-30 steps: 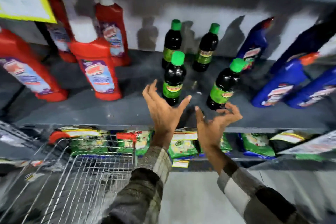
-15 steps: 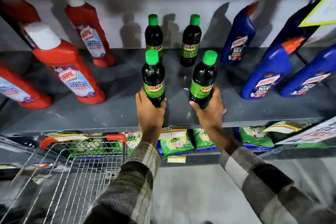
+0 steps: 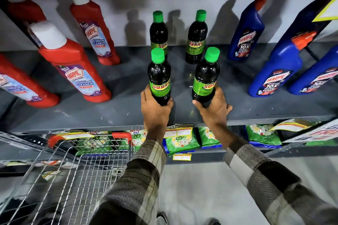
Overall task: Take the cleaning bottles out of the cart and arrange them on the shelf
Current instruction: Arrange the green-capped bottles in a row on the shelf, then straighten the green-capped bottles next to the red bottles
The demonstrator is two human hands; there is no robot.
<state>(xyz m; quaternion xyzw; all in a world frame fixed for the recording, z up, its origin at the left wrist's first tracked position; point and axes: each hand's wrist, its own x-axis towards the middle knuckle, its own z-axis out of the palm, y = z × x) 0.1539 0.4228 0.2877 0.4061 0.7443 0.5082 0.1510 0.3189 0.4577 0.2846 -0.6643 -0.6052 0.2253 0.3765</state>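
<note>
On the grey shelf [image 3: 76, 113] stand dark green-capped cleaner bottles. My left hand [image 3: 155, 113] grips the base of the front left bottle [image 3: 158, 76]. My right hand [image 3: 214, 109] grips the base of the front right bottle [image 3: 205, 76], which leans a little to the right. Behind them, two more of the same bottles [image 3: 158, 31] [image 3: 196, 36] stand upright near the back wall. The wire cart [image 3: 73, 175] with red handle ends sits at the lower left, and I see no bottles in the part that shows.
Red bathroom-cleaner bottles [image 3: 73, 64] stand on the shelf's left, blue toilet-cleaner bottles [image 3: 274, 69] on its right. Green detergent packets [image 3: 182, 140] fill the shelf below. A yellow price tag [image 3: 325, 11] hangs at the upper right.
A second ago both hands were open in front of the shelf. They have closed on the two front bottles and hold them at the base; the right bottle stands straighter than before.
</note>
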